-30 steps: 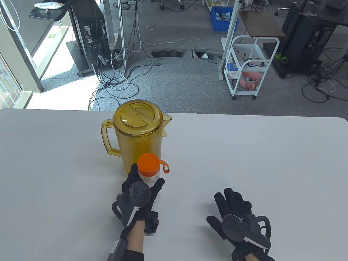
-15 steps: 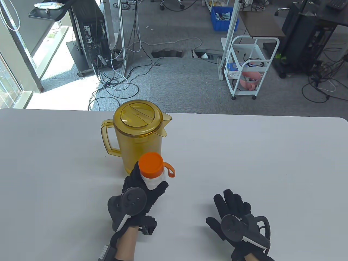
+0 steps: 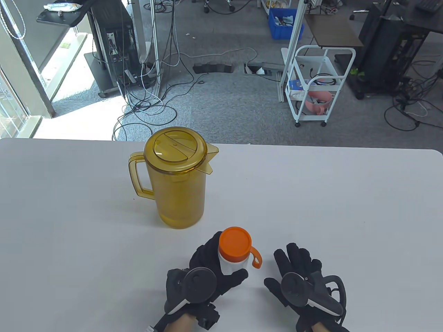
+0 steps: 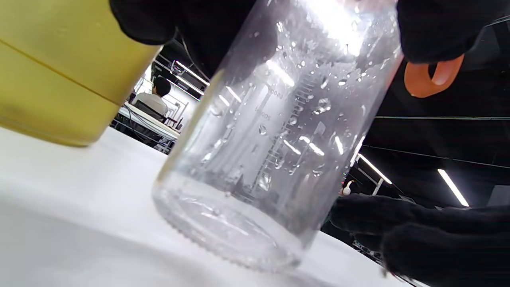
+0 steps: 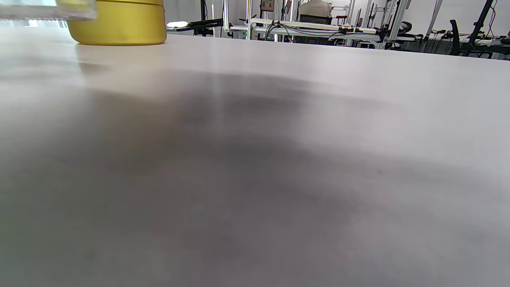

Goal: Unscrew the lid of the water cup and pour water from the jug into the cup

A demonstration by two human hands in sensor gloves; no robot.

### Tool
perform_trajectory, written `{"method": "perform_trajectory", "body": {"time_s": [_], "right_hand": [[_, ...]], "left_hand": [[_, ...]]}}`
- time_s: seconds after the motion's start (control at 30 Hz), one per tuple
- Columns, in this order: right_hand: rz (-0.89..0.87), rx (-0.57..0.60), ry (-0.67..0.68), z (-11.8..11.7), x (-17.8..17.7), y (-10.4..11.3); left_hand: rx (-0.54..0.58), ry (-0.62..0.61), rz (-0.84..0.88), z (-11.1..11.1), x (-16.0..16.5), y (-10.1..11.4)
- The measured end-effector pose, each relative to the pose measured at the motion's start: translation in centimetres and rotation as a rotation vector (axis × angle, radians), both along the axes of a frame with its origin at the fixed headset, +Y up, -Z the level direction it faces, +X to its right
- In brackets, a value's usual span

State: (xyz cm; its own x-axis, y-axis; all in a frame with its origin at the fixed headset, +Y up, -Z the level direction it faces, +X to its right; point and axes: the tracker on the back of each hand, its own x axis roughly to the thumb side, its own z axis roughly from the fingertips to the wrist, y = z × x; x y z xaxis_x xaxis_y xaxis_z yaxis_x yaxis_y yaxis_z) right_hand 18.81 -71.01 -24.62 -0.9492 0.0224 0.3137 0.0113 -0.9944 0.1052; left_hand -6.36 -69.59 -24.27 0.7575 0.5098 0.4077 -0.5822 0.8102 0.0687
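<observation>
Table view: left hand (image 3: 207, 273) grips the orange-lidded cup (image 3: 232, 257); right hand (image 3: 299, 273) rests flat, fingers relaxed.

A broad white table (image 3: 311, 193) is seen spanning the lower half of the table view. Beyond its far edge, grey carpet (image 3: 225, 103) is strewn with black and white cables (image 3: 145, 107). A white wire-frame trolley on castors (image 3: 316, 86) is parked to the right — pink items are held on its lower shelf. A blue plastic crate (image 3: 282, 22) is set farther back, and a black equipment stand (image 3: 110, 52) is placed at the left.
</observation>
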Motion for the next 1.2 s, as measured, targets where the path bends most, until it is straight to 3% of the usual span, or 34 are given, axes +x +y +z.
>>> {"method": "perform_trajectory", "body": {"time_s": [0.37,0.83,1.0,1.13,1.2], "right_hand": [[0.023,0.012,0.015,0.2,-0.2,0.2],[0.016,-0.017,-0.042,0.1,0.9,1.1],[-0.199,0.141,-0.074,1.3,0.4,7.2],[-0.136,0.287,0.055,1.6,-2.8,13.7],[-0.087,0.239,0.105,1.0,-4.6,15.7]], "left_hand": [[-0.088,-0.028,-0.028,0.1,0.9,-2.1],[-0.063,-0.048,-0.079,0.2,1.3,-2.3],[-0.078,-0.052,-0.071,0.2,1.3,-2.4],[-0.092,-0.057,-0.057,0.2,1.3,-2.4],[-0.098,-0.058,-0.054,0.2,1.3,-2.5]]}}
